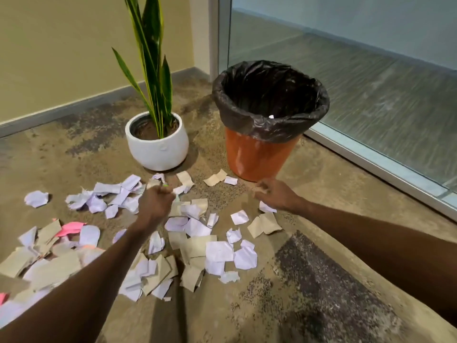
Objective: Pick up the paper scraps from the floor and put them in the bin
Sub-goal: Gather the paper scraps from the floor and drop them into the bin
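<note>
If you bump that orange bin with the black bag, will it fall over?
Probably easily. The orange bin narrows toward its base, so it looks top-heavy. Only a white bit shows inside its black bag, so it is likely light. It stands on flat carpet, which may steady it a little.

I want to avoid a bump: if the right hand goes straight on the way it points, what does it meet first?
Probably the orange bin, near its base; the right hand points up-left toward it. Depth is unclear.

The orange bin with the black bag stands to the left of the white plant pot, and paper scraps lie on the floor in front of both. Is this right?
Not quite. In the head view the orange bin stands to the right of the white plant pot, not left. The paper scraps do lie on the floor in front of both.
</note>
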Demonstrator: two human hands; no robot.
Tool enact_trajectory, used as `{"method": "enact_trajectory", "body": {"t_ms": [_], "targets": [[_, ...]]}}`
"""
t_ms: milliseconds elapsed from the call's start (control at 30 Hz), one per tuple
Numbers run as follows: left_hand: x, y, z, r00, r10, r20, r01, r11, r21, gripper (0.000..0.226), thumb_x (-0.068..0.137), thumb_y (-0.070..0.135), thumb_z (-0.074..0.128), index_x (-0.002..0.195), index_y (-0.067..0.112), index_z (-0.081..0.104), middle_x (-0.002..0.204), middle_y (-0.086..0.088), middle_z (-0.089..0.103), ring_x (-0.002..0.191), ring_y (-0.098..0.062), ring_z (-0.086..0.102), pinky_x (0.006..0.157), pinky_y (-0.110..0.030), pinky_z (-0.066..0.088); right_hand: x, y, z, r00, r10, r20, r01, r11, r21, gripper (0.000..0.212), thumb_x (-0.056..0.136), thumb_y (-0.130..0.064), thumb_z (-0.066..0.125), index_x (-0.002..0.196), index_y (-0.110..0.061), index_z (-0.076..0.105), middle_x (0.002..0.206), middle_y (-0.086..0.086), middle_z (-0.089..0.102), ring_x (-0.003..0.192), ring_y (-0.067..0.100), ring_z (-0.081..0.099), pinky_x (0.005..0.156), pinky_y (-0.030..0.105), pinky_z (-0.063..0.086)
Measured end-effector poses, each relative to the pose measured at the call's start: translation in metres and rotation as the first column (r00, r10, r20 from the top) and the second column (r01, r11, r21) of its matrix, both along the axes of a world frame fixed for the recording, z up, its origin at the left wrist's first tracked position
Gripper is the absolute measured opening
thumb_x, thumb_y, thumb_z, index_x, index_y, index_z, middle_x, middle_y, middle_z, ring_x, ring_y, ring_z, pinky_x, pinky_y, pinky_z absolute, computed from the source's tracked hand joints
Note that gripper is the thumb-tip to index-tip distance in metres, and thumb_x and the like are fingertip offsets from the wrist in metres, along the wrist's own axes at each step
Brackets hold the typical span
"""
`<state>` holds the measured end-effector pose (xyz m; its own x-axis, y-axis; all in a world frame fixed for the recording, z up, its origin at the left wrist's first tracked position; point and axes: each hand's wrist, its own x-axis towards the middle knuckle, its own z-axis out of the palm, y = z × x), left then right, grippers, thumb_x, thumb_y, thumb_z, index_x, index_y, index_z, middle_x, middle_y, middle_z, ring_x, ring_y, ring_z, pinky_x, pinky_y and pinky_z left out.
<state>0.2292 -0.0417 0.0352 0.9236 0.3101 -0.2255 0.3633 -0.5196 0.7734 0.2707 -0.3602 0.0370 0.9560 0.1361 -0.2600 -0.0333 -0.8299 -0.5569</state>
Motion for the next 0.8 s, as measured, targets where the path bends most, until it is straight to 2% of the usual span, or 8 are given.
{"method": "enact_trajectory", "body": {"t_ms": [100,233,367,467,533,633,700,800], "targets": [[-0.028,0.022,-0.032,0.998,-0.020,-0.054,0.036,0.954,0.298,0.042,0.087,0.033,0.068,0.121,0.008,0.065,0.121,-0.021,0.066,0.119,-0.036,0.057,0.100,-0.043,0.042,-0.011,-0.021,-0.047,0.987,-0.137,-0.086,0.132,0.989,-0.063,0.072,0.090,-0.045,0.065,0.150,-0.015,0.038,0.151,0.015,0.043,0.133,0.032,0.047,0.109,0.042,0.041],[-0.063,0.033,-0.051,0.978,0.188,-0.094,-0.102,0.817,0.568,0.068,0.089,0.058,0.054,0.143,0.018,0.044,0.156,-0.024,0.025,0.145,-0.047,0.017,0.112,-0.067,0.016,-0.027,-0.013,-0.094,0.980,-0.170,-0.103,0.151,0.974,-0.170,0.087,0.083,-0.071,0.056,0.154,-0.032,0.024,0.159,0.014,0.025,0.145,0.038,0.025,0.116,0.051,0.027],[-0.079,0.021,-0.050,0.834,0.476,-0.278,-0.348,0.846,0.405,0.086,0.086,0.067,0.052,0.152,0.018,0.029,0.162,-0.025,0.001,0.148,-0.048,-0.005,0.110,-0.073,0.002,-0.039,0.033,-0.101,0.996,-0.084,0.031,0.087,0.992,-0.092,0.083,0.084,-0.073,0.053,0.151,-0.032,0.028,0.160,0.006,0.024,0.147,0.033,0.021,0.117,0.053,0.022],[-0.084,0.018,-0.060,0.872,0.345,-0.347,-0.256,0.926,0.278,0.084,0.089,0.067,0.045,0.149,0.010,0.033,0.159,-0.027,0.012,0.146,-0.050,0.007,0.114,-0.069,0.010,-0.058,0.076,-0.103,0.996,0.082,0.046,-0.084,0.995,0.046,0.086,0.084,-0.068,0.057,0.153,-0.027,0.027,0.162,0.004,0.020,0.150,0.027,0.016,0.120,0.046,0.017],[-0.087,0.016,-0.063,0.929,0.246,-0.275,-0.170,0.947,0.274,0.079,0.091,0.069,0.039,0.146,0.012,0.039,0.157,-0.023,0.025,0.146,-0.042,0.016,0.116,-0.062,0.016,-0.067,0.099,-0.102,0.982,0.189,-0.017,-0.185,0.971,0.150,0.095,0.081,-0.070,0.060,0.155,-0.027,0.020,0.165,0.000,0.014,0.152,0.022,0.011,0.120,0.042,0.016],[-0.094,0.019,-0.060,0.986,0.165,-0.019,-0.154,0.950,0.272,0.076,0.088,0.073,0.038,0.133,0.015,0.054,0.142,-0.020,0.046,0.133,-0.037,0.039,0.107,-0.049,0.032,-0.059,0.116,-0.089,0.951,0.307,-0.042,-0.286,0.920,0.268,0.106,0.073,-0.076,0.063,0.155,-0.029,0.017,0.162,-0.004,0.015,0.149,0.019,0.020,0.118,0.040,0.028],[-0.101,0.027,-0.057,0.986,0.154,0.065,-0.167,0.927,0.335,0.086,0.078,0.086,0.035,0.132,0.021,0.052,0.142,-0.019,0.043,0.131,-0.040,0.038,0.104,-0.049,0.036,-0.041,0.123,-0.078,0.932,0.363,-0.011,-0.355,0.917,0.181,0.115,0.063,-0.085,0.062,0.155,-0.035,0.014,0.162,-0.003,0.014,0.150,0.022,0.018,0.118,0.046,0.028],[-0.109,0.048,-0.068,0.989,0.016,-0.149,0.048,0.906,0.421,0.118,0.054,0.102,0.037,0.150,0.035,0.020,0.160,-0.019,0.011,0.147,-0.043,0.007,0.112,-0.063,0.021,-0.012,0.135,-0.066,0.897,0.427,-0.114,-0.433,0.901,-0.031,0.132,0.045,-0.096,0.060,0.152,-0.049,-0.002,0.167,0.000,-0.007,0.153,0.031,-0.003,0.118,0.062,0.016]]}}
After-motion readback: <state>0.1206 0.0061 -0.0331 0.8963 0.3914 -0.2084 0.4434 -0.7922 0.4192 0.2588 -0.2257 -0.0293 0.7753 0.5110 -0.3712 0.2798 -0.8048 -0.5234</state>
